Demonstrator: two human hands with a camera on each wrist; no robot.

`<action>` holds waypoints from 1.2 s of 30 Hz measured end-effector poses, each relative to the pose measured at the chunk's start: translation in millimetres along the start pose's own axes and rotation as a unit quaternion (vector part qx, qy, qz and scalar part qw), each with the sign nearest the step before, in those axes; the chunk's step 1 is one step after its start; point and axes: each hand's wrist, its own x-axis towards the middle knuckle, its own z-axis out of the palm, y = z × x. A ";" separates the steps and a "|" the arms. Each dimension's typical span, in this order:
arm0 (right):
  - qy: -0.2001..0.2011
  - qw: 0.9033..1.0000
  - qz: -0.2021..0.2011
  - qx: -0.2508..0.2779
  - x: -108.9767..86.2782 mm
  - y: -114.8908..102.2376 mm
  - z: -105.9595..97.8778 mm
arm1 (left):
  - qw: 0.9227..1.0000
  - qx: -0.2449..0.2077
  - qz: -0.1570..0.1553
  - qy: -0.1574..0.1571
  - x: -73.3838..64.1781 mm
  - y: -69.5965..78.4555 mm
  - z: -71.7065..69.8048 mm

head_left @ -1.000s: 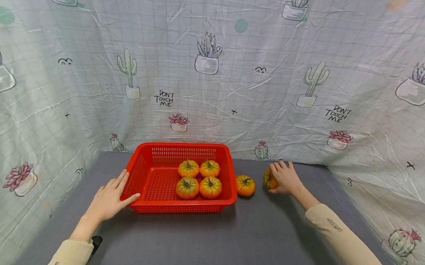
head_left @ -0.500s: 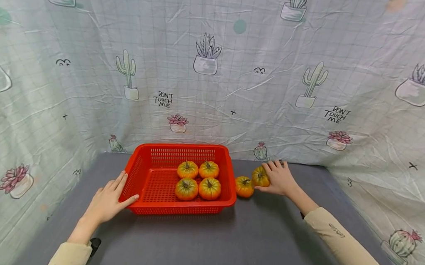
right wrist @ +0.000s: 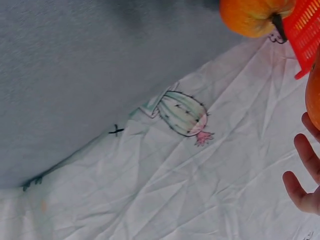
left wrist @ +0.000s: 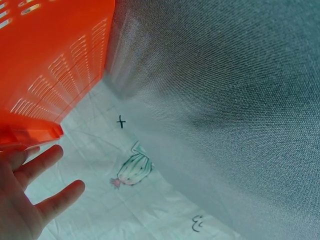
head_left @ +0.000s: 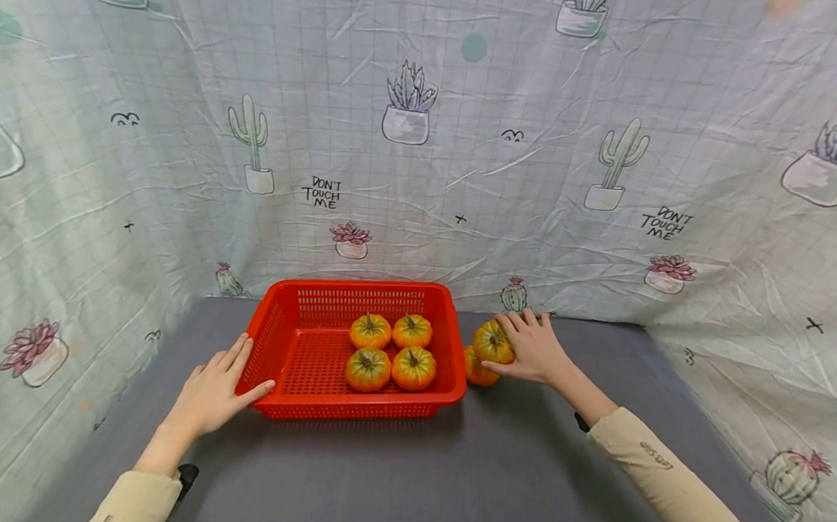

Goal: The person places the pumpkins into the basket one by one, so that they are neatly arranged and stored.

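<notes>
My left hand (head_left: 208,396) rests at the left end of a red plastic basket (head_left: 318,360), its fingers spread and fairly straight along the rim. In the left wrist view, those fingers lie by the basket's slotted wall (left wrist: 65,65). Just right of the basket, my right hand (head_left: 535,352) holds a small orange-green pumpkin (head_left: 493,342) off the table. Partly hidden below it, another pumpkin (head_left: 479,371) sits on the table against the basket's right side. The right wrist view catches only an edge of the held pumpkin (right wrist: 314,97).
Several small pumpkins (head_left: 413,369) sit grouped in the right half of the basket. Dark grey cloth covers the table (head_left: 400,489). A pale curtain (head_left: 465,134) printed with potted cacti hangs behind and along both sides.
My right hand has moved left and lifted the pumpkin from the table toward the basket, over the other loose pumpkin. The left hand and the basket have stayed put.
</notes>
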 end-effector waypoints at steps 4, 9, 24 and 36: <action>-0.003 1.000 0.007 0.009 3.2 -6.1 -2.8 | 1.000 0.001 0.002 -0.002 0.4 -0.3 -0.7; 0.007 0.999 0.012 0.037 8.0 -13.8 -6.4 | 1.000 0.000 0.003 -0.003 0.4 -0.8 -1.7; -0.045 0.995 0.044 0.075 34.7 -38.6 -18.4 | 1.000 -0.003 0.003 -0.007 0.9 0.0 -1.9; -0.048 0.996 0.020 0.074 63.5 -60.9 -28.0 | 1.000 -0.003 -0.002 -0.008 0.8 -0.1 -1.4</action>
